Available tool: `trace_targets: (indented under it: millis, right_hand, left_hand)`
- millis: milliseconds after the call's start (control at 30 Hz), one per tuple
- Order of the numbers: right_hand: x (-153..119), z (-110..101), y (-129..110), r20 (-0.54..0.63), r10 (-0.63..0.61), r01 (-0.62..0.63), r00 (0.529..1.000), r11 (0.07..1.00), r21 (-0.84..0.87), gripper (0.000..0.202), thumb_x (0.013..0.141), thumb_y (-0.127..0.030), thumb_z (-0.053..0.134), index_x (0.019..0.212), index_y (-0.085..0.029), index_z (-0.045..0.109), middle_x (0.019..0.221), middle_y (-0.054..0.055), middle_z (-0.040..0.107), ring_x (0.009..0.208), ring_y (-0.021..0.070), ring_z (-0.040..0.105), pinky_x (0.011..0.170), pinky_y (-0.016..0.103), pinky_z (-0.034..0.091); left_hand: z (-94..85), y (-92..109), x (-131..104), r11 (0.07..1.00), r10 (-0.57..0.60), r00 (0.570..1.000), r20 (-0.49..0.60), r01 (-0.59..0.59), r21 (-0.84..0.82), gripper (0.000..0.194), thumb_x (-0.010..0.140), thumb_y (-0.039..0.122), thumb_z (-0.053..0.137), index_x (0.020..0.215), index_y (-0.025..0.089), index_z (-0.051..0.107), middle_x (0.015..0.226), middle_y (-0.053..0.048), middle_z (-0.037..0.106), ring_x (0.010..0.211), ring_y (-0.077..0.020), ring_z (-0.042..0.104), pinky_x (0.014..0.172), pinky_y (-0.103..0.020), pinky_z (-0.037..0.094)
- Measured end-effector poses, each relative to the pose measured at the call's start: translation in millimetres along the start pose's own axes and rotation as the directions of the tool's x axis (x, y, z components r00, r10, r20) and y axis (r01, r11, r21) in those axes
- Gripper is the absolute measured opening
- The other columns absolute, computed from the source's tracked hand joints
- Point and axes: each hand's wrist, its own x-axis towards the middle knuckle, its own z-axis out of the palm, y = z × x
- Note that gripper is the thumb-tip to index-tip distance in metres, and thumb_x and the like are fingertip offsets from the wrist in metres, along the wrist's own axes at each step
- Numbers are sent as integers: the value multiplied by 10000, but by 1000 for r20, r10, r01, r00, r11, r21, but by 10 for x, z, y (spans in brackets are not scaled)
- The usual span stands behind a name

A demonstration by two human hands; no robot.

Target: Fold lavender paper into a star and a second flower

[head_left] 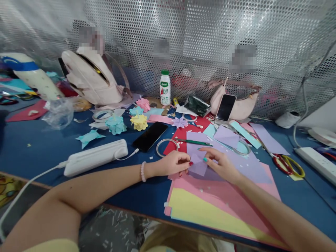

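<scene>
At left, a white power bank (96,157) lay on the blue table (57,138), and its short cable (131,154) reached a dark-screened smartphone (150,136). Next, my left hand (175,163) pinched the left edge of a small purple paper (197,168), with some fingertips hidden. This paper was between my hands, over a larger purple sheet (246,166). My right hand (223,164) curved at its other side; whether it pinched, I could not tell. My right forearm (278,206) was cut off by the view's edge. Farther right, the scissors' (287,165) blades were hard to make out.
</scene>
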Motion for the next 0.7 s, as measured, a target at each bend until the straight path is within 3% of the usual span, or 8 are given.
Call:
trace_targets:
  millis: [67,233,400,533,700]
  right_hand:
    - [-15,16,-1,12,-15,15,1000,1000,5,362,892,-316,450,1189,-146,569,680,-5,560,596,125,493,571,233,433]
    - [-59,74,51,-9,-35,35,999,999,-11,397,816,-283,559,1199,-180,569,982,67,638,681,132,539,674,277,490]
    - [-62,110,92,-42,38,-38,998,999,-7,360,832,-287,540,1166,-163,584,710,5,593,586,130,497,588,257,466]
    - [-75,110,75,-70,100,-95,993,993,76,351,878,-368,505,1151,-167,597,713,14,606,593,137,521,568,256,452]
    - [-110,128,60,-88,170,-143,981,957,253,475,944,-537,363,1108,-177,626,642,29,638,591,172,594,555,279,467]
  left_hand:
    - [-2,5,-4,1000,6,1000,-14,-6,11,248,868,319,509,685,172,426,619,11,603,486,-94,559,495,-178,418]
    - [-9,60,-10,999,23,996,-84,-19,51,180,811,258,552,692,167,452,572,48,506,528,-89,483,500,-175,359]
    - [5,83,-13,998,27,989,-144,-19,58,83,801,230,531,784,159,490,646,42,491,540,-81,445,499,-181,338]
    - [17,57,-22,999,18,983,-181,-13,29,108,824,238,513,891,173,459,749,31,496,557,-78,493,515,-184,373]
    - [17,50,-35,1000,19,989,-147,-22,-19,111,832,214,489,913,191,416,694,63,438,520,-74,480,492,-179,359]
